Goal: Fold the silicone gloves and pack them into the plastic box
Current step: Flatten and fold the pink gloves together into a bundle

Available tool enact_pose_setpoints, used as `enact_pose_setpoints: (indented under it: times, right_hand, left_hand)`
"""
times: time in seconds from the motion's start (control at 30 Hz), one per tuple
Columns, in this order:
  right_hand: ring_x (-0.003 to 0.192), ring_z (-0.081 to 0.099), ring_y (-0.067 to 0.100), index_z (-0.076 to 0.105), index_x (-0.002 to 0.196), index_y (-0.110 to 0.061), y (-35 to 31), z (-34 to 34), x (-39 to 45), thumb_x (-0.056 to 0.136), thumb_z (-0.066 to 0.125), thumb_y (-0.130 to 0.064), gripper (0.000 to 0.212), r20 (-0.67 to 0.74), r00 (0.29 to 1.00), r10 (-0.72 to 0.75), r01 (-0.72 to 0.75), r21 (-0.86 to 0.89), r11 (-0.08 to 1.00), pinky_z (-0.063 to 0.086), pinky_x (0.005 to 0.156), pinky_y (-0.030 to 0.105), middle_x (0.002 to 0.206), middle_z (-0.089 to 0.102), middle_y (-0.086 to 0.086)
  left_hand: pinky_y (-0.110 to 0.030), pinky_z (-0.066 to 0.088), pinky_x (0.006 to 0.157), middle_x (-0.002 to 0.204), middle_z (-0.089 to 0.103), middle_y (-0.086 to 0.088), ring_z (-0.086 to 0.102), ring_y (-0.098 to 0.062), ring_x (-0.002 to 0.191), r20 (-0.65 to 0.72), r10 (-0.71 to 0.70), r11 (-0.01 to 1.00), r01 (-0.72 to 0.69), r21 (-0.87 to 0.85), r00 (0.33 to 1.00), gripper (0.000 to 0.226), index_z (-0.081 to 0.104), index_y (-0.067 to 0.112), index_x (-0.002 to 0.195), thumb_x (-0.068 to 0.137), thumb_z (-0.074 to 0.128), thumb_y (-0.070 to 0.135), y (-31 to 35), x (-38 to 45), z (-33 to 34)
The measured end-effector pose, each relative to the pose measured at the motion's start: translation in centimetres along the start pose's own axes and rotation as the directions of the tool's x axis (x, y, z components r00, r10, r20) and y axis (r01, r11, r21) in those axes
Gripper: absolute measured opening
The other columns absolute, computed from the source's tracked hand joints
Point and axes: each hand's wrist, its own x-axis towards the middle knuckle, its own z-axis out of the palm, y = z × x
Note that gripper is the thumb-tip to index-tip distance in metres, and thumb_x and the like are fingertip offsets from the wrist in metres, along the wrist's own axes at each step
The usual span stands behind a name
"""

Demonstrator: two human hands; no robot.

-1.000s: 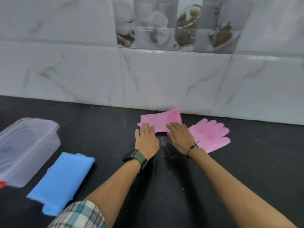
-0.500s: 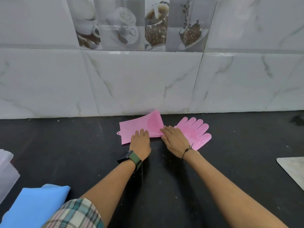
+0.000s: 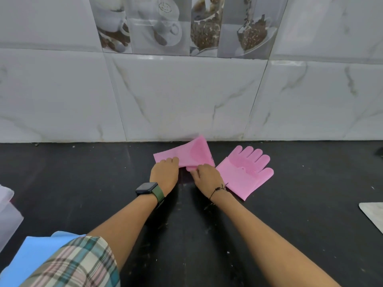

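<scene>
Two hands work near the back edge of the black counter [image 3: 83, 183]. At the near left corner lies a blue cloth [image 3: 35, 255], with the plastic box [image 3: 8, 216] just beyond it at the left edge. The left hand [image 3: 164, 175] and right hand [image 3: 207, 177], fingers curled, pinch the near edge of the folded pink glove [image 3: 186, 154], which touches the tiled wall [image 3: 186, 96]. The second glove [image 3: 246, 170] lies flat just right.

Black countertop [image 3: 290, 235] meets a glossy marbled tile wall [image 3: 186, 96] with coffee-print tiles [image 3: 186, 23]
</scene>
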Motion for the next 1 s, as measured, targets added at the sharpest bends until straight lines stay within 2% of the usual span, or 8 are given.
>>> enact_pose_setpoints:
  times: [0.1,0.2,0.3,0.4,0.63,0.8,0.87,1.0]
  right_hand:
    - [0.07,0.052,0.026,0.067,0.086,-0.002,-1.3,-0.3,1.0,0.097,0.036,-0.035,0.047,0.092,0.957,0.276,-0.289,0.395,0.872,0.038,0.061,0.031,0.085,0.065,0.017]
    - [0.061,0.056,0.022,0.064,0.094,-0.004,-2.5,-0.4,1.6,0.098,0.033,-0.042,0.049,0.323,0.864,0.386,-0.448,0.843,0.298,0.05,0.062,0.03,0.08,0.064,0.013]
    - [0.067,0.067,0.019,0.061,0.095,-0.01,-3.4,-1.0,1.9,0.097,0.037,-0.047,0.045,0.388,0.881,0.272,-0.357,0.921,-0.157,0.054,0.067,0.031,0.082,0.068,0.01]
    - [0.077,0.062,0.022,0.057,0.118,-0.007,-4.1,-1.8,1.9,0.092,0.039,-0.055,0.057,0.425,0.891,0.159,-0.335,0.853,-0.401,0.048,0.071,0.033,0.094,0.063,0.013]
    - [0.107,0.054,0.03,0.052,0.127,-0.008,-4.1,-1.5,0.6,0.087,0.046,-0.058,0.064,0.432,0.894,0.122,-0.331,0.817,-0.473,0.043,0.102,0.044,0.115,0.056,0.015]
    - [0.067,0.072,0.02,0.073,0.091,-0.018,-4.7,-1.2,-1.0,0.089,0.042,-0.059,0.052,0.37,0.925,0.082,-0.308,0.859,-0.409,0.058,0.061,0.029,0.077,0.074,0.005]
    - [0.065,0.072,0.018,0.076,0.084,-0.021,-4.8,-1.4,-1.3,0.09,0.045,-0.054,0.046,0.304,0.947,0.1,-0.24,0.881,-0.407,0.057,0.062,0.029,0.073,0.075,0.003]
    - [0.085,0.066,0.027,0.059,0.107,-0.012,-4.2,-2.3,-1.7,0.091,0.048,-0.037,0.032,0.348,0.926,0.145,-0.265,0.875,-0.404,0.051,0.071,0.036,0.094,0.071,0.012]
  left_hand:
    - [-0.035,0.045,0.072,0.113,0.061,-0.008,0.061,-0.027,0.098,-0.109,-0.006,0.995,-0.005,-0.102,0.994,0.029,0.047,0.01,0.12,0.093,0.038,0.007,0.3,0.1,-0.8]
    - [-0.033,0.043,0.073,0.11,0.059,-0.007,0.058,-0.025,0.096,-0.197,0.101,0.99,-0.118,-0.077,0.975,0.037,0.048,0.012,0.122,0.086,0.045,0.003,0.4,0.0,-2.1]
    - [-0.031,0.04,0.074,0.107,0.059,-0.006,0.054,-0.024,0.095,-0.264,0.196,0.976,-0.215,-0.044,0.944,0.031,0.05,0.012,0.119,0.089,0.042,0.009,0.4,-0.1,-3.6]
    - [-0.032,0.037,0.068,0.102,0.062,-0.008,0.057,-0.027,0.091,-0.251,0.319,0.941,-0.336,-0.027,0.914,0.026,0.055,0.009,0.11,0.089,0.042,0.014,0.5,-1.3,-5.0]
    - [-0.028,0.032,0.055,0.075,0.065,-0.009,0.052,-0.025,0.062,-0.118,0.434,0.897,-0.441,-0.039,0.893,0.021,0.055,0.008,0.086,0.09,0.038,0.019,0.4,-6.6,-6.7]
    - [-0.023,0.022,0.046,0.051,0.058,-0.011,0.036,-0.023,0.044,-0.149,0.501,0.858,-0.512,-0.048,0.853,0.02,0.058,0.002,0.067,0.081,0.048,0.011,0.6,-9.9,-9.2]
    - [-0.024,0.021,0.048,0.051,0.051,-0.008,0.033,-0.022,0.046,-0.087,0.525,0.849,-0.528,-0.013,0.847,0.021,0.056,0.005,0.07,0.085,0.044,0.014,0.7,-10.9,-10.1]
    - [-0.021,0.016,0.046,0.048,0.027,0.003,0.026,-0.018,0.043,0.03,0.521,0.854,-0.521,-0.005,0.853,0.019,0.042,0.013,0.067,0.085,0.043,0.017,1.7,-12.8,-11.0]
